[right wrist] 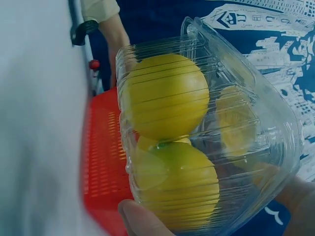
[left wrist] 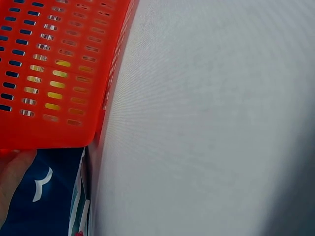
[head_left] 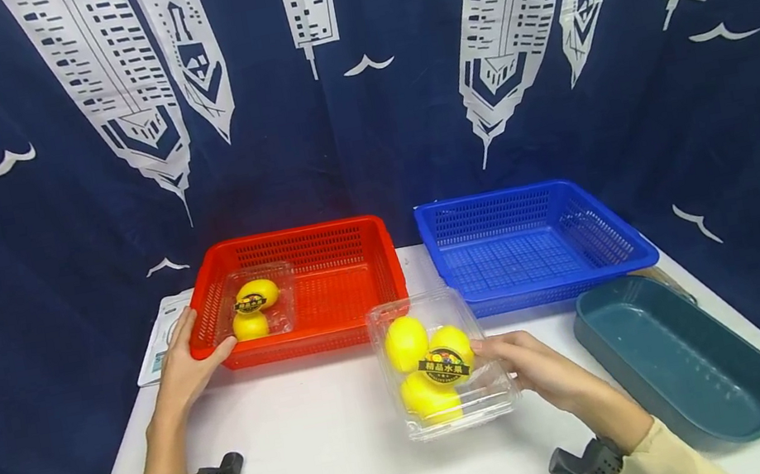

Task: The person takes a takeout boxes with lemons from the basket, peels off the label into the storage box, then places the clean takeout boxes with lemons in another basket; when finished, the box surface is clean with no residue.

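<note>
My right hand [head_left: 549,368] grips the right side of a clear plastic fruit box [head_left: 487,403], raised and tilted in front of the baskets. Three yellow fruits [head_left: 407,343] show inside it, and a black label is stuck on its lid. Seen by the right wrist camera, the thumb [right wrist: 140,219] lies along the box's ribbed side [right wrist: 172,184]. At the left, my left hand [head_left: 183,366] touches the front left corner of the red basket [head_left: 314,340], fingers stretched along its side, thumb at the front rim. Another fruit box [head_left: 280,316] with yellow fruits lies in that basket.
A blue basket [head_left: 548,293] stands right of the red one. Nearer on the right is a dark green tray [head_left: 695,360], partly beside my right forearm. A printed sheet or booklet [head_left: 159,341] lies behind my left hand. A navy patterned curtain [head_left: 337,160] hangs behind the white table.
</note>
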Available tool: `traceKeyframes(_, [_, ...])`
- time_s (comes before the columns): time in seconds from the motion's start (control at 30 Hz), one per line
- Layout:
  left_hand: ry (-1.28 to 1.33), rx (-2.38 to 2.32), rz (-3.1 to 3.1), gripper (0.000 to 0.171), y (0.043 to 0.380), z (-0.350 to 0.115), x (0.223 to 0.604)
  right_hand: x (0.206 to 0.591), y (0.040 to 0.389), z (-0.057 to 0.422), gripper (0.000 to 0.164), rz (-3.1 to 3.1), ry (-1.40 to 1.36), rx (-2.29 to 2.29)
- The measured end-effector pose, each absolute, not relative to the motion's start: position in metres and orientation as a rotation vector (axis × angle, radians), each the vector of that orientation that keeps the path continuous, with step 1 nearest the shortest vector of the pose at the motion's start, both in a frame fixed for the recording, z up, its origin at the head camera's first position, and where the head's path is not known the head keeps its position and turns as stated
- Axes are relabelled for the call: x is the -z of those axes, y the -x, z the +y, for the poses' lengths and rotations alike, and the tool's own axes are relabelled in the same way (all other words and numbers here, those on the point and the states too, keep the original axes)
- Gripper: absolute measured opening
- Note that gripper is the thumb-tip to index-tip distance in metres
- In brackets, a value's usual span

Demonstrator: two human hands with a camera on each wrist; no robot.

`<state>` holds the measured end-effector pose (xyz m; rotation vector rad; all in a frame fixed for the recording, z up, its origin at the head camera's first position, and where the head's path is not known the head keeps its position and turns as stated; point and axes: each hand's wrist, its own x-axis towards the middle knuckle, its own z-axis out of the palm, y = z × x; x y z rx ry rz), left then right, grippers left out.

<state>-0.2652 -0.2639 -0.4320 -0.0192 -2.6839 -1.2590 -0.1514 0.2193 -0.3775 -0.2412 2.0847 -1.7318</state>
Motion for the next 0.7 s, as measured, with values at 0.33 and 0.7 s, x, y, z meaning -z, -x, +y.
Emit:
traceKeyframes(0.33, [0.017, 1.260, -2.687, 0.100, 0.265, -0.266, 0.432, 0.411, 0.141, 0.220, 0.068, 2.035, 0.181, 1.748])
traceKeyframes(0.7, [0.014, 1.263, -2.698, 0.101, 0.264, -0.265, 0.432, 0.437, 0.151, 0.235, 0.070, 2.042, 0.091, 1.763])
